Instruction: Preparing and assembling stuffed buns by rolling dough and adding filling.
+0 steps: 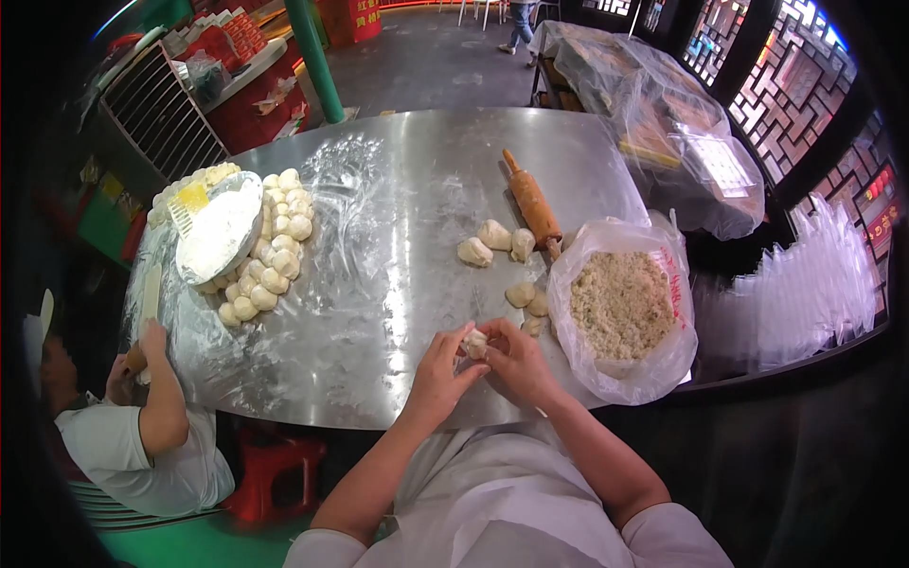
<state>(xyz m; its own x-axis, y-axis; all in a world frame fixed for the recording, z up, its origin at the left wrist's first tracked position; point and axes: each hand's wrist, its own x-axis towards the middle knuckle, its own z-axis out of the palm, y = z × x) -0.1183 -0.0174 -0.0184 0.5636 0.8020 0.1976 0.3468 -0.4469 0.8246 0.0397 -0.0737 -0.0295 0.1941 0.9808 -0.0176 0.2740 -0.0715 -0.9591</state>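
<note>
Left of the left grip [443, 367], the desk [350, 374] lies open up to clustered dough balls [275, 280]. Just ahead of the right grip [519, 360] stand dough pieces [520, 294], with a rolling pin [534, 205] beyond; right of that grip, a bulky plastic bag [653, 375] blocks passage.

Dough piece [475, 345] between the fingers [447, 345] over a metal table [431, 199]

I'm getting white glare on my feed, streaking down the bench [426, 170], with light showing through the lattice [795, 66] at upper right. The flour [220, 237] is nearly washing out, the dough [475, 345] is blurring slightly, corners are showing black, and fisheye distortion is bowing the bench's edges.
</note>
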